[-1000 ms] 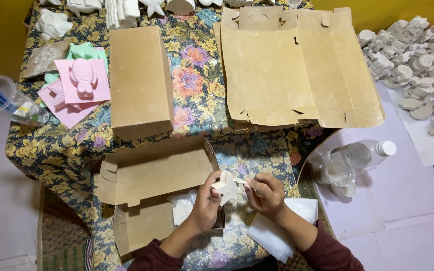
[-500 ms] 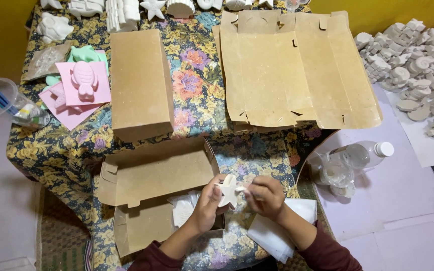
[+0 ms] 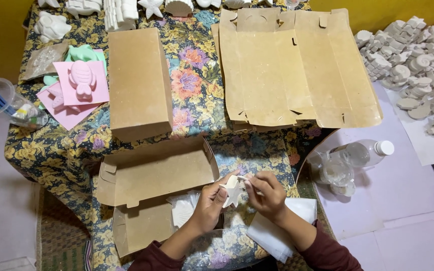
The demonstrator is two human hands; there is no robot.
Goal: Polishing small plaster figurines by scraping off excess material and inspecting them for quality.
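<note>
Star (image 3: 233, 190): white, matte, five blunt points, plaster-like, small enough to sit between fingertips; held up above the near edge of the table (image 3: 197, 80), just right of the open box (image 3: 151, 190); pinched from the left by the left hand (image 3: 212, 203), thumb and fingers closed on its left points; touched from the right by the right hand (image 3: 267, 195), fingertips closed narrow on the star's right side, with a thin white bit between them, too small to tell.

Counted: one star in hand; one open box at the near edge, with a white shell piece (image 3: 183, 211) in its lower half; one closed box (image 3: 139, 83) standing mid-table; flat carton sheets (image 3: 297, 70) stacked toward the far right corner, number unclear; two pink moulds (image 3: 79, 85) and a green one (image 3: 84, 52) by the left edge; one clear cup (image 3: 3, 100) with blue sticks off the left edge; one plastic bottle (image 3: 362, 153) lying on the white surface to the right; white paper (image 3: 277, 231) under the right wrist; a heap of grey casts (image 3: 418, 65) at far right, too many to count.
</note>
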